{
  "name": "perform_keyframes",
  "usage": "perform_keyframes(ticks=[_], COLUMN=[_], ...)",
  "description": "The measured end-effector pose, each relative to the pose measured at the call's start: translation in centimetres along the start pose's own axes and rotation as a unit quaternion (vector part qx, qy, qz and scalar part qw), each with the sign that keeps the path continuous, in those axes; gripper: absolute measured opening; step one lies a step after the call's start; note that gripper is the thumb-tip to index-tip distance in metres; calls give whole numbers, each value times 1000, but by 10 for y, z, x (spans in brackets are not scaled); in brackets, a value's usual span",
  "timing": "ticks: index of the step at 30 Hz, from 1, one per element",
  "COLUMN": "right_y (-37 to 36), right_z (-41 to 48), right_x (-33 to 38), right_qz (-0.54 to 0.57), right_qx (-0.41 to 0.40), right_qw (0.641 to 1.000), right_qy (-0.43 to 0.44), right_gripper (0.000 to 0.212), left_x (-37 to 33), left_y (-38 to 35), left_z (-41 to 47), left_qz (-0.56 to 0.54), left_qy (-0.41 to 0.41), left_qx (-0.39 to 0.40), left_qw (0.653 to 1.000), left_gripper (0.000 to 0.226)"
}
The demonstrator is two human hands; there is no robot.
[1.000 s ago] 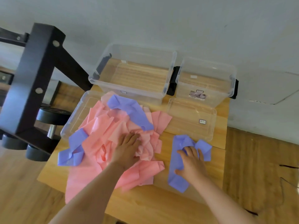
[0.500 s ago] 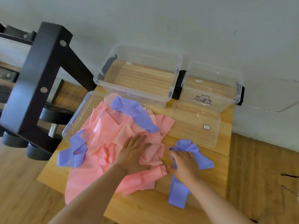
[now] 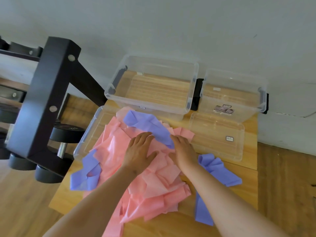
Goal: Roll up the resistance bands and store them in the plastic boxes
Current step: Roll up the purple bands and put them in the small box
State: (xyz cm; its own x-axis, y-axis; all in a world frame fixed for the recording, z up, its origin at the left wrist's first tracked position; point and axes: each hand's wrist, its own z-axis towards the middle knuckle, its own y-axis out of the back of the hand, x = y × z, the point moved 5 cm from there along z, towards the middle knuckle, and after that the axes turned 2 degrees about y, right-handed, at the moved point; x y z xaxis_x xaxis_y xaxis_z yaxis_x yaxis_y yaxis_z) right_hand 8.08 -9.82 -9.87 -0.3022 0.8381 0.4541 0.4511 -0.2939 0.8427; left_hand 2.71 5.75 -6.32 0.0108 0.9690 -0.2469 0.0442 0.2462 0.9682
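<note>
1. Wooden surface (image 3: pixel 171 224) carries a crumpled heap of pink resistance bands (image 3: pixel 153 178) across its middle, partly covering a clear left lid (image 3: pixel 92 130).
2. One top purple band (image 3: pixel 148 124) drapes over the heap. A left purple band (image 3: pixel 87 175) lies at its left edge, and a right purple band (image 3: pixel 217 170) lies on the surface beside it.
3. Flat on the pink heap lies the left hand (image 3: pixel 140 151), fingers straight.
4. Just beside it, the right hand (image 3: pixel 183 149) has its fingertips at the lower end of the top purple band. Whether they pinch it cannot be told.
5. At the back stand a large clear box (image 3: pixel 153 112) and a small clear box (image 3: pixel 263 100), side by side, with a right lid (image 3: pixel 217 135) in front of the small one.
6. Left of the surface stands a black rack (image 3: pixel 42 100) with dumbbells (image 3: pixel 66 134).
</note>
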Motion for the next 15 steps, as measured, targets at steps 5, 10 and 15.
perform_keyframes(ticks=[5, 10, 15], right_y=[0, 8, 50], right_z=[5, 4, -17], right_x=[7, 14, 17], right_qz=[-69, -31, 170], right_qx=[-34, -93, -215], right_qw=[996, 993, 959], right_qy=[-43, -67, -77], right_gripper=[26, 17, 9], left_x=[35, 35, 26], left_y=[6, 4, 7], left_z=[-9, -12, -11], left_qz=[1, -8, -7], left_qy=[26, 17, -5], left_qx=[19, 27, 26], left_qw=[999, 999, 1000], left_gripper=[62, 58, 54])
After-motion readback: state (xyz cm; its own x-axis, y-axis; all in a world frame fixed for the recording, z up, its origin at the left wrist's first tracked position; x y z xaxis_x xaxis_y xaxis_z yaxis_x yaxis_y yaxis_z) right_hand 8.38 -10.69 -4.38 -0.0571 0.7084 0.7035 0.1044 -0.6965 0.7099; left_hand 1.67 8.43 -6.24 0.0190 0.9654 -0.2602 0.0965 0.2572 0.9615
